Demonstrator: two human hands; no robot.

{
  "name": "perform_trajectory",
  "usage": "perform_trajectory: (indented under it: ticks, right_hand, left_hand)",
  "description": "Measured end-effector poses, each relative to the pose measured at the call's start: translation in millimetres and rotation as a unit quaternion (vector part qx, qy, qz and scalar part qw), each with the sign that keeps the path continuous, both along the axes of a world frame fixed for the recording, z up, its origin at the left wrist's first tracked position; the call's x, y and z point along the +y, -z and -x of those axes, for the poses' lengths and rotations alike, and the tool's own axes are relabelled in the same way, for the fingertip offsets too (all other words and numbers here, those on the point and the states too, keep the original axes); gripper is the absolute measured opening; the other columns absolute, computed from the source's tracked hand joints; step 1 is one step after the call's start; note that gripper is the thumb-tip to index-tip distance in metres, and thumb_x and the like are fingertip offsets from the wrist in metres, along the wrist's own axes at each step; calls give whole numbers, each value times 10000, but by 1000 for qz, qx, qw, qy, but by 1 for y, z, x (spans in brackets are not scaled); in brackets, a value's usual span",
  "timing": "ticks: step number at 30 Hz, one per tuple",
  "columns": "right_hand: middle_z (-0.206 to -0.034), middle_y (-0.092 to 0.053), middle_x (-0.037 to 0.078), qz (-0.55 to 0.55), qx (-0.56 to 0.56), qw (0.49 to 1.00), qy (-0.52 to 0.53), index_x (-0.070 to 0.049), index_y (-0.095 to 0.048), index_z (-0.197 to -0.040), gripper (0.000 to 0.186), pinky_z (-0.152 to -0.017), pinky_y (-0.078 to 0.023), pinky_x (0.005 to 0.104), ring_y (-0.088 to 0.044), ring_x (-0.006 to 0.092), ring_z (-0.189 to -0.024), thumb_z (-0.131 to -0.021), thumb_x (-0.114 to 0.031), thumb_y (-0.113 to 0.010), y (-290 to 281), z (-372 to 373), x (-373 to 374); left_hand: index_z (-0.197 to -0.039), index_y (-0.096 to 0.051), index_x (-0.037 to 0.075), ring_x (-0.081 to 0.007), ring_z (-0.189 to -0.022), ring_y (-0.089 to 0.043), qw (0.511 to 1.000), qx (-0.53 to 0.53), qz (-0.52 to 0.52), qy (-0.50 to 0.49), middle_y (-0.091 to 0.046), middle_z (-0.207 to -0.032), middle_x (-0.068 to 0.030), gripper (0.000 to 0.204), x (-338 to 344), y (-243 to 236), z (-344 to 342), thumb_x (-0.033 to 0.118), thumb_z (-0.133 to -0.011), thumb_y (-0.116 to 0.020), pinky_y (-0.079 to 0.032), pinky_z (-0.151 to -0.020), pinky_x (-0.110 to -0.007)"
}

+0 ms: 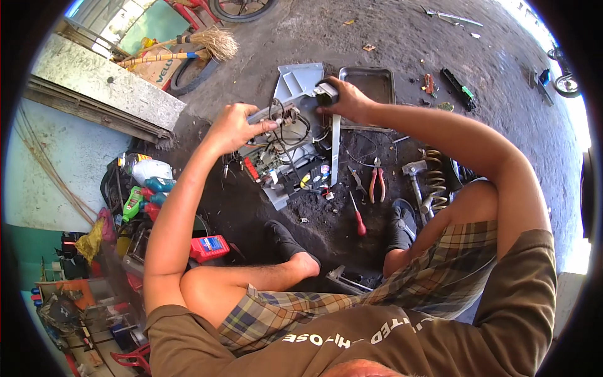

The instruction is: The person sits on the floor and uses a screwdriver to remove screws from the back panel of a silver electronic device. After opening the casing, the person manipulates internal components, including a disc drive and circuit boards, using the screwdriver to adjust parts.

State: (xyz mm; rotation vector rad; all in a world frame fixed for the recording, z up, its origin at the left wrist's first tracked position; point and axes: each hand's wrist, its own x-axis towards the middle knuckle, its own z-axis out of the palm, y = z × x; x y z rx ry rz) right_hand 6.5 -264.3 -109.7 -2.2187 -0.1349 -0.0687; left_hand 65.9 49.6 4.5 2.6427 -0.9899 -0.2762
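Observation:
In the head view my left hand point(242, 129) grips the left edge of an opened grey electronic device point(289, 135) with tangled cables and a circuit board point(264, 164). My right hand point(344, 99) is closed on a dark and silver part point(326, 93) at its upper right. A grey plastic panel point(296, 76) and a metal tray point(391, 85) lie beyond. A long pale strip point(335, 151) runs down the device's right side. Red-handled cutters point(378, 185), needle-nose pliers point(357, 179) and a red screwdriver point(360, 223) lie on the dirty ground nearer me.
Bottles and containers point(151, 188) crowd the left beside a pale wall. Brooms point(207, 45) and tyres stand upper left. A coil spring point(435, 179) and steel tool point(414, 169) sit by my right knee. Small parts point(458, 88) lie scattered beyond; a motorcycle point(565, 81) is far right.

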Motion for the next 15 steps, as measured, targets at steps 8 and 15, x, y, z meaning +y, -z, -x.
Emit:
perform_trajectory:
  ticks: [8, 15]
  right_hand:
    - [-1464, -657, 275, -1, 34, 999, -31, -4, -459, -1614, 943, -1184, -484, 431, -622, 374, -1396, -835, -297, -903, -9, -5, -13]
    - [-1531, -619, 220, -120, 46, 991, -41, -39, -392, -1661, 1041, -1218, -459, 436, -578, 331, -1441, -862, -416, -942, 15, -10, -22]
  left_hand:
    - [-966, -755, -60, -342, -757, -774, 1000, -28, -2, -5, -713, -765, -266, 601, -10, -6, 17, 529, -910, -865, -549, -705, -479]
    - [-897, -769, -66, -193, -600, -680, 998, -23, 12, -52, -717, -695, -147, 520, -2, -4, 17, 444, -948, -859, -527, -601, -413]
